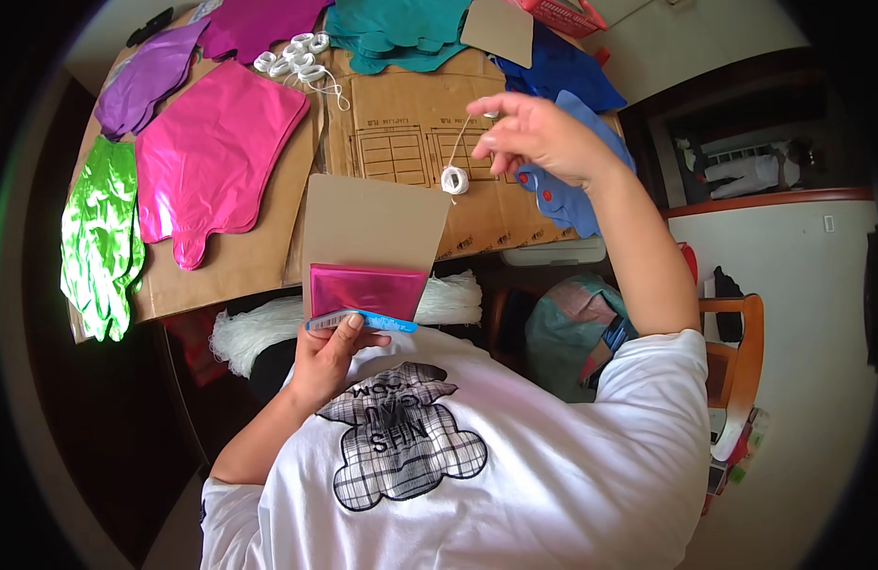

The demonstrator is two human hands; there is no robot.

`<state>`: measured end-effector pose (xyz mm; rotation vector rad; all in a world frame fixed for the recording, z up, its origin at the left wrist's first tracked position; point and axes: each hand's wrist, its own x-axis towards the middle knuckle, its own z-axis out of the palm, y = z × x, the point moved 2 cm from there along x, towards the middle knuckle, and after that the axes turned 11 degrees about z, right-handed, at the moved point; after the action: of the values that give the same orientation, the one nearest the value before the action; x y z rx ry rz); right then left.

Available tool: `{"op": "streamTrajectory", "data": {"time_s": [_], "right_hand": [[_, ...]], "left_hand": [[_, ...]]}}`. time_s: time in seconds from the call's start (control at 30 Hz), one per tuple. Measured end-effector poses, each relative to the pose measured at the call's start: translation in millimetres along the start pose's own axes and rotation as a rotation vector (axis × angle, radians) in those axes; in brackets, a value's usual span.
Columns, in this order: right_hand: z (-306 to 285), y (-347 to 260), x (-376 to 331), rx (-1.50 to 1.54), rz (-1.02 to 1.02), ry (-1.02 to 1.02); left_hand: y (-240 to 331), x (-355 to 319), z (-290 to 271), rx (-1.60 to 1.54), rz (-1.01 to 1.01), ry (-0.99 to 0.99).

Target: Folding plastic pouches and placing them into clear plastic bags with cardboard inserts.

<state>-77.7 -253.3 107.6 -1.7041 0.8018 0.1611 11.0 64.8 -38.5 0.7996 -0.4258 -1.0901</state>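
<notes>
My left hand pinches the lower edge of a beige card near my chest. Folded pink foil lies against this card, and a blue-and-white label strip runs across its bottom, under my thumb. My right hand is raised over the right part of the cardboard surface, fingers partly spread. From its fingertips a thin white string runs down to a small white coil of string. Whether that coil hangs or rests on the cardboard, I cannot tell.
Brown cardboard covers the table. On it lie a flat pink foil balloon, shiny green foil, purple foil, teal foil, blue foil and several white string coils. White strands bundle below; a wooden chair stands right.
</notes>
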Motion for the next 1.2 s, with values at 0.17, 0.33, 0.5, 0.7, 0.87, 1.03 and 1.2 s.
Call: {"op": "streamTrajectory", "data": {"time_s": [0.17,0.33,0.5,0.7,0.87,1.03,1.2], "right_hand": [[-19,16,16,-0.434,-0.032,0.342],[-66,22,56,-0.561,-0.109,0.440],[-50,10,81,-0.900,-0.158,0.305],[-55,-27,82,-0.305,-0.111,0.114],[-87,-113,43,0.186,-0.209,0.093],[-78,-144,16,0.154,-0.260,0.059],[1,-116,-10,0.103,-0.332,-0.066]], "left_hand": [[0,-9,-6,-0.012,-0.006,0.029],[2,-9,-7,0.004,0.003,0.025],[4,-9,-1,0.016,0.020,0.051],[10,-14,-4,0.032,0.032,0.090],[10,-13,-10,0.018,0.053,0.079],[11,-8,-3,-0.047,0.042,0.073],[14,-9,-5,-0.053,0.021,0.106]]}}
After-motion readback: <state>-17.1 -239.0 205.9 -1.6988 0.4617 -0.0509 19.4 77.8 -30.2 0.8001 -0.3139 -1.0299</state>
